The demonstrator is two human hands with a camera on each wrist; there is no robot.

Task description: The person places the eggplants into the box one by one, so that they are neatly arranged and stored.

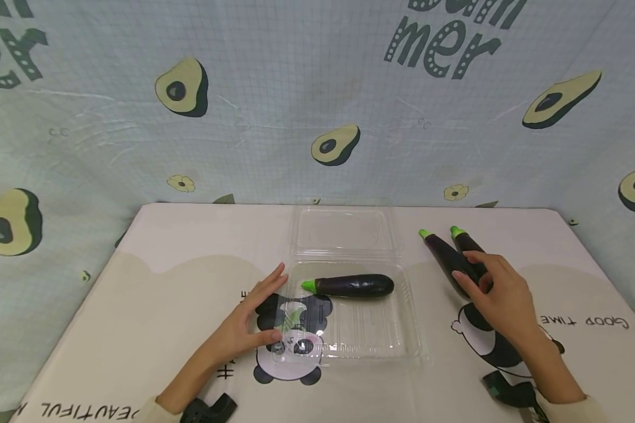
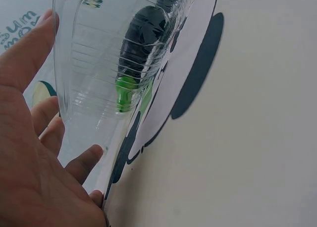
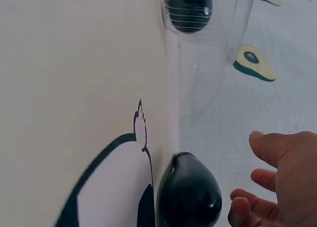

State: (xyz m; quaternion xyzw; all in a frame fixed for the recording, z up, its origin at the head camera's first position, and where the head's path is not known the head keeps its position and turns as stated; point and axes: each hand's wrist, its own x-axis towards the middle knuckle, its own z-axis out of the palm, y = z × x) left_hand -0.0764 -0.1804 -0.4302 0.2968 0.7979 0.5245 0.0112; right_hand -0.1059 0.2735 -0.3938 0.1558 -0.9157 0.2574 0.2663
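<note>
A clear plastic clamshell box [image 1: 367, 335] sits mid-table with its lid [image 1: 344, 230] folded back. Inside lies one dark eggplant [image 1: 357, 285] with a bright green stem end pointing left. My left hand [image 1: 238, 326] rests along the box's left side, fingers spread and fairly straight; the left wrist view has the fingertips right at the rim. To the right of the box, two more eggplants lie side by side, a nearer one [image 1: 445, 257] and a farther one [image 1: 468, 245]. My right hand [image 1: 503, 296] hovers over them with loosely bent fingers, partly covering both.
A panda-printed cloth [image 1: 180, 329] covers the table. Behind it hangs a pale curtain [image 1: 264, 147] printed with avocados. Black wrist devices [image 1: 209, 409] show near both forearms.
</note>
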